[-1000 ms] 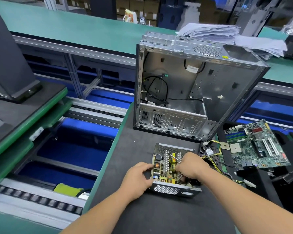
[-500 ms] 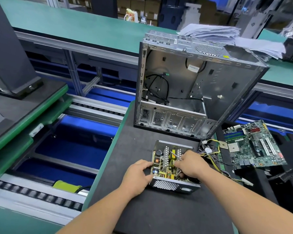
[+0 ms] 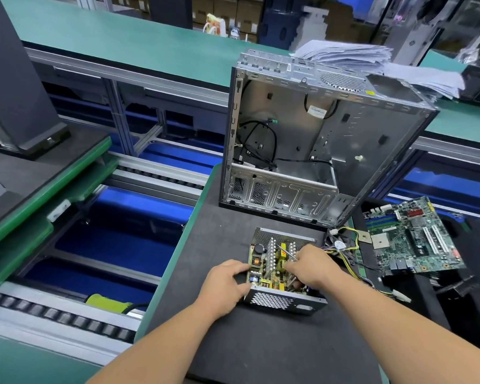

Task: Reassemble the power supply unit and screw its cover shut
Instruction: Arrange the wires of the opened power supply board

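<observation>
At the far left, a roller conveyor (image 3: 67,320) runs beside the dark work mat (image 3: 227,217). On this mat, near its front, lies the power supply unit (image 3: 281,268), open, with its circuit board exposed and no cover on it. The left hand (image 3: 227,284) grips its left wall, fingers curled on the edge. The right hand (image 3: 315,266) reaches into the right side of the unit, fingers bent around a thin metal tool (image 3: 286,252); what its tip touches I cannot tell. Behind stands the empty computer case (image 3: 324,139), and at the right a motherboard (image 3: 413,239). I judge the step is still fixing the board inside. Next, the cover must be found and placed; no cover is clearly visible.
</observation>
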